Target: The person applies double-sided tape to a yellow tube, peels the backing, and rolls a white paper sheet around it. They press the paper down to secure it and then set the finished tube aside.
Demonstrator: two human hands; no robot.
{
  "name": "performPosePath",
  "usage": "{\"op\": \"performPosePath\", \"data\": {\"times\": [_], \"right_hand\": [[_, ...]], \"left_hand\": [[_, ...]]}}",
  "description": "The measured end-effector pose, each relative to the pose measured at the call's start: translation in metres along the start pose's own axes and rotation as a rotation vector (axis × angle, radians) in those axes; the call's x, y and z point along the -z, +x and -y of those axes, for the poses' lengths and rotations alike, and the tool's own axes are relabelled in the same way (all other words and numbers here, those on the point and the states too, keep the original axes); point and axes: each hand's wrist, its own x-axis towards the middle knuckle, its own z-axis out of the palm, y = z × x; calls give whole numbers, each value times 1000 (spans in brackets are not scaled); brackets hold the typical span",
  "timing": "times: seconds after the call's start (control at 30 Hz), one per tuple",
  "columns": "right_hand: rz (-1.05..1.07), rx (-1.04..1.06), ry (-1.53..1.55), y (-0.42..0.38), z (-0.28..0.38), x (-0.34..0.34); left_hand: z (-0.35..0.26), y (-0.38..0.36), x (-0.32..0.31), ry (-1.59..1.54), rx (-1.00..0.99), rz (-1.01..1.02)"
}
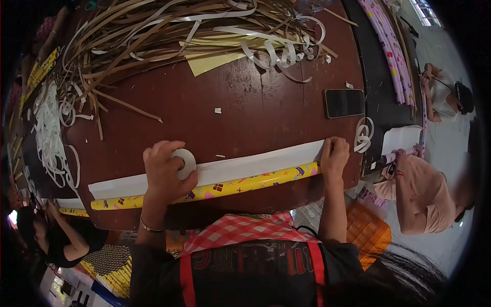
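A roll of yellow patterned wrapping paper (245,185) lies across the near edge of the table, with a strip of its white underside (240,162) turned up along the far side. My left hand (164,166) is closed around a roll of white tape (186,162), held over the left part of the paper. At the right end of the paper, my right hand (335,152) has its fingers bent and pressed together on the paper's edge. Its fingertips are partly hidden.
Brown and white strips (169,30) are heaped at the back of the dark red table (255,112). A phone (344,103) and a curled white strip (363,135) lie at the right. Co-workers sit at both sides. An orange crate (365,233) stands below.
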Motion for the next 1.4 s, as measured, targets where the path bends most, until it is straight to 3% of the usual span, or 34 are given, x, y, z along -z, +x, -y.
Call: {"op": "performPosePath", "data": {"times": [0.77, 1.4], "right_hand": [[-3, 10, 11, 1, 3, 2], [7, 13, -3, 1, 0, 1]], "left_hand": [[-13, 5, 2, 155, 79, 122], [-18, -1, -4, 170, 131, 87]]}}
